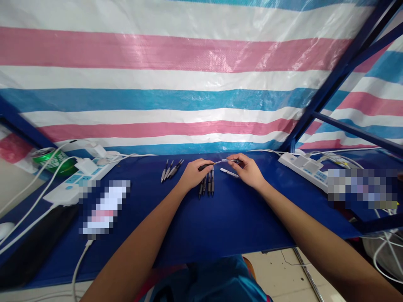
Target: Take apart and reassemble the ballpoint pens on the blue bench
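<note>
My left hand (192,173) is closed on a black pen part (205,166), its tip pointing right. My right hand (249,169) pinches a clear pen barrel (231,160) just above the blue table (220,218). A thin refill bridges the two parts between my hands. Under my hands lie several dark pens (207,184) side by side. Another small group of pens (171,169) lies to the left. A white pen piece (228,172) rests by my right hand.
A white power strip (307,167) with cables sits at the right, another power strip (80,178) with chargers at the left. A green can (50,159) stands at the far left. A striped tarp (189,75) hangs behind. Blue frame bars (340,71) rise at right.
</note>
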Available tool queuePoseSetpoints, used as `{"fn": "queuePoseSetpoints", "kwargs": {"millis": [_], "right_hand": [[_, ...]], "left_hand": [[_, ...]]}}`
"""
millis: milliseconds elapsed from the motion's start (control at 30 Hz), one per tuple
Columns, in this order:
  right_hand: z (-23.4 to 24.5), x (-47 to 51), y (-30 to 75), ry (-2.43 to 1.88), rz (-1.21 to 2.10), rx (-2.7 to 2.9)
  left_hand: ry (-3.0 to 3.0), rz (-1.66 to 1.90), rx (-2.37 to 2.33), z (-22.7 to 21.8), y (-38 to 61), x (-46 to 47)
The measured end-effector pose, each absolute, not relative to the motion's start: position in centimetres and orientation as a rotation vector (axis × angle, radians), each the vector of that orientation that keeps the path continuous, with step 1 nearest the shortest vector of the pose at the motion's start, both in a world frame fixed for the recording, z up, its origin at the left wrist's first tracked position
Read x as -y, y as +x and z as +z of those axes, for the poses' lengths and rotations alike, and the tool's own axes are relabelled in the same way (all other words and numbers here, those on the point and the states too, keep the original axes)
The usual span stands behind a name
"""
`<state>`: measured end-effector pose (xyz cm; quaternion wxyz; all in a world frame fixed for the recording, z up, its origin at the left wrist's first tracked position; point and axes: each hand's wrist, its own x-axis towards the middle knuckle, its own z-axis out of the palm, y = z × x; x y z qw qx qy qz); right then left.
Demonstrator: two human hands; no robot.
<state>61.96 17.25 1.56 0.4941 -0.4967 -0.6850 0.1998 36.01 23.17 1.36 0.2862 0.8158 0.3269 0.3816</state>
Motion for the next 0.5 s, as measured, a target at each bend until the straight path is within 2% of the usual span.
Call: {"fn": "queuePoseSetpoints", "kwargs": {"millis": [500], "right_hand": [[1.9,-16.8,61.1,-1.096,0.608,1.861]], "left_hand": [[2.216,0.880,-0.753,2.1,36.3,-22.1]]}}
